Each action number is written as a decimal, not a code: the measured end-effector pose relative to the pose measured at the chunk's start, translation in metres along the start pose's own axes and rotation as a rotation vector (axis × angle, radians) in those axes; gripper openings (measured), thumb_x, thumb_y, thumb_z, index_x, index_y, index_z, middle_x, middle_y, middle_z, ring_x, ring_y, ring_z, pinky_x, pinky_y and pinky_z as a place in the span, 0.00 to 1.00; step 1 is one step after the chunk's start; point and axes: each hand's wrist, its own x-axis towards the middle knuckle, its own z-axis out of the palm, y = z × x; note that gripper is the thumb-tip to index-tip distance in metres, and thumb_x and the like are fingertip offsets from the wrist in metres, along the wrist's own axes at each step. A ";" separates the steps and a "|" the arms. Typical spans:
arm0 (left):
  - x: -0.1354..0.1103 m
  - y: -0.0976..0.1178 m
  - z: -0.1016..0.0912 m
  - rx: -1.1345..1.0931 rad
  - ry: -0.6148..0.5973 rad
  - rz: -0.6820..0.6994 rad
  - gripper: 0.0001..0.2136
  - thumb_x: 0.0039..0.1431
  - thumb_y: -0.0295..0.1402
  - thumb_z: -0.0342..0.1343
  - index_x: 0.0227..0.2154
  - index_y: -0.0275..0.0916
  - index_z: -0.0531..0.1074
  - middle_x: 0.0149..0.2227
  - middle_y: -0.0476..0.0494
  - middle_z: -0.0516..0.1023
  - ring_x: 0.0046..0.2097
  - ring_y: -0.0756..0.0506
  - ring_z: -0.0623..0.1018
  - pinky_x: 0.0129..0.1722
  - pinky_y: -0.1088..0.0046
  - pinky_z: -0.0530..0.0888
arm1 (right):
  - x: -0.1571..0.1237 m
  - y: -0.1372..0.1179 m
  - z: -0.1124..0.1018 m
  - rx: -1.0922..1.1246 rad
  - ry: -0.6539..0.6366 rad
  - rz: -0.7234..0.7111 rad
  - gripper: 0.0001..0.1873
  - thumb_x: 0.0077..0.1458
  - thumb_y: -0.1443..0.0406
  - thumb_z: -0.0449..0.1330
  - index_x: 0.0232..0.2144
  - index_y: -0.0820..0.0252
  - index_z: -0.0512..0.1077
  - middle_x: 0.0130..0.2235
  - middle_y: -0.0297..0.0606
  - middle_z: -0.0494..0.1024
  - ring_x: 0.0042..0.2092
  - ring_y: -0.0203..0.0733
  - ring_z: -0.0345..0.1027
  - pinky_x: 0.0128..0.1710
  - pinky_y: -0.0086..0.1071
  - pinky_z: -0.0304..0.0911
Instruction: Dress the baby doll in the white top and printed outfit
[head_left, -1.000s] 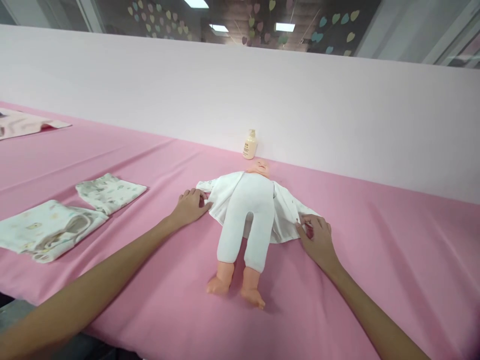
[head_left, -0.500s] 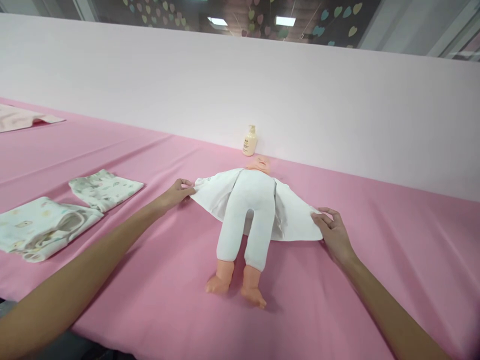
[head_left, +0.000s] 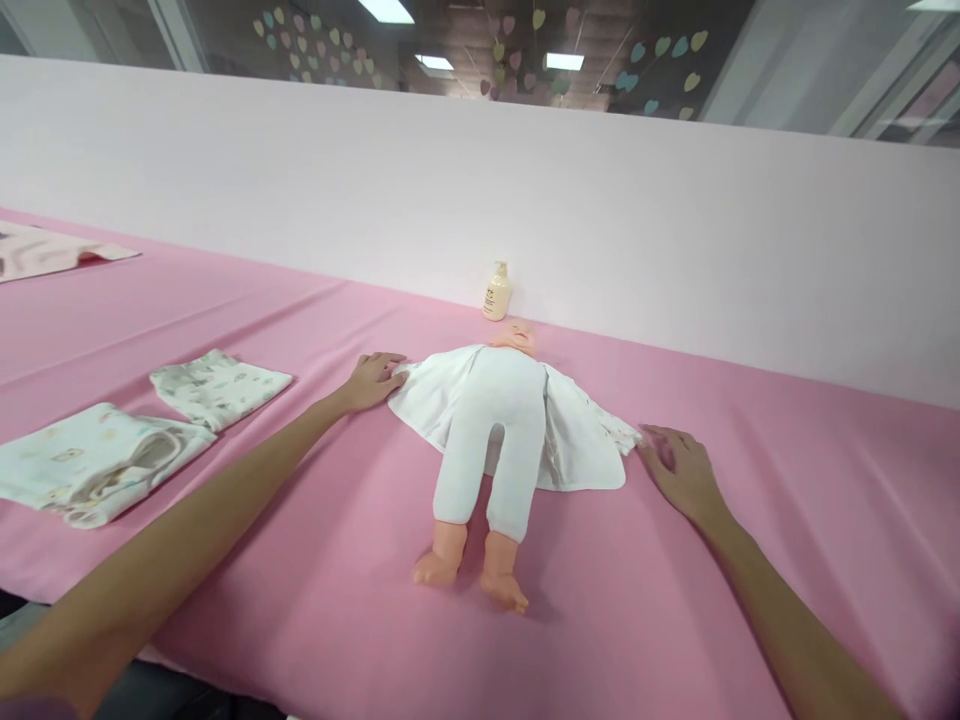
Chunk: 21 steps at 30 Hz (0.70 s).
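A baby doll in a white body suit lies on its back on the pink-covered table, feet toward me. Under it a white baby shirt is spread out to both sides. Beside the shirt's left edge is my left hand, fingers apart, thumb and fingertips at the cloth. My right hand rests at the end of the patterned right sleeve, fingers stretched out and thumb close to the cuff. Whether the fingertips press on the cloth I cannot tell. The doll's arms are hidden from view.
A cream pump bottle stands behind the doll's head, by the white wall. On the left lie two folded patterned garments, with a pink cloth farther back. The table's front edge shows at lower left.
Both hands have let go of the shirt's sides, and their fingers have opened. The right panel has dropped back, and its patterned sleeve now shows. The camera view has tilted up slightly.
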 end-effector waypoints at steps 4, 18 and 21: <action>0.012 -0.007 0.010 0.019 -0.037 0.117 0.29 0.64 0.57 0.48 0.58 0.45 0.78 0.59 0.39 0.80 0.63 0.32 0.72 0.68 0.54 0.63 | 0.000 0.009 0.006 -0.012 -0.092 -0.016 0.31 0.67 0.43 0.49 0.57 0.52 0.78 0.62 0.47 0.77 0.67 0.62 0.64 0.70 0.58 0.56; 0.009 -0.020 0.016 0.048 0.072 0.166 0.27 0.65 0.59 0.50 0.52 0.43 0.78 0.49 0.37 0.81 0.54 0.32 0.73 0.61 0.53 0.68 | 0.021 -0.035 0.008 0.326 -0.146 0.101 0.28 0.58 0.44 0.66 0.50 0.57 0.76 0.51 0.47 0.83 0.47 0.50 0.75 0.48 0.42 0.70; 0.012 -0.026 0.018 0.080 0.107 0.182 0.26 0.66 0.58 0.52 0.52 0.43 0.79 0.51 0.37 0.81 0.54 0.32 0.74 0.62 0.50 0.67 | 0.020 -0.027 0.009 0.314 -0.112 0.112 0.24 0.58 0.47 0.66 0.49 0.56 0.77 0.47 0.43 0.83 0.44 0.49 0.75 0.46 0.42 0.69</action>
